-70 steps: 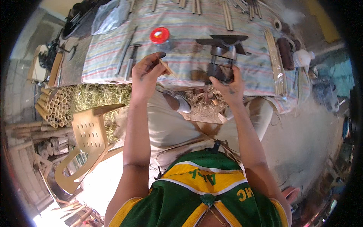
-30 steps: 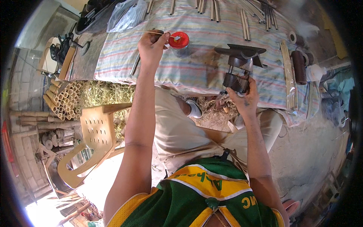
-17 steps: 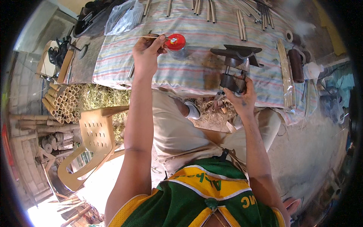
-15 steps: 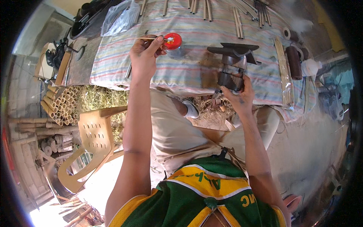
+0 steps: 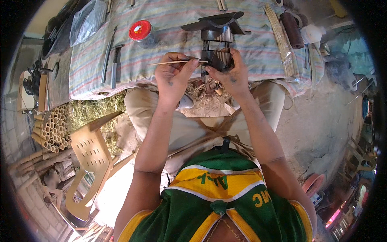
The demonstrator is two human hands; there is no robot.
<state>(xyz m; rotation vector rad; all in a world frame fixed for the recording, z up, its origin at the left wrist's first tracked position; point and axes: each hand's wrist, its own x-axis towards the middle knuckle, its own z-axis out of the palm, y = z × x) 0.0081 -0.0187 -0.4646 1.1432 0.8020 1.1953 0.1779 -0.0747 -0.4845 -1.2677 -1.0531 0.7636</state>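
Observation:
A thin wooden stick [image 5: 165,63] is pinched between the thumb and fingers of my left hand [image 5: 175,76]. Its right end reaches the lower wall of a dark miniature house-like model [image 5: 216,58] with a curved, spreading roof. My right hand [image 5: 231,76] grips that model low on its right side, thumb in front. Some of the right fingers are hidden behind it. A clear jar [image 5: 148,41] with a red lid [image 5: 140,30] stands on the cloth, beyond my left hand and to its left. A whitish patch shows on the lid.
A striped cloth [image 5: 169,16] covers the table. Chisel-like tools [image 5: 109,54] and a hammer-shaped tool [image 5: 115,66] lie at left, near a plastic bag [image 5: 86,24]. Bundled sticks [image 5: 281,40] and a brown roll [image 5: 292,30] lie right. A plastic chair [image 5: 90,147] and stacked bamboo tubes [image 5: 52,131] stand lower left.
My left hand has moved from the red-lidded jar to the model, bringing the stick's end to its wall. My right hand still holds the model. The whole view has shifted.

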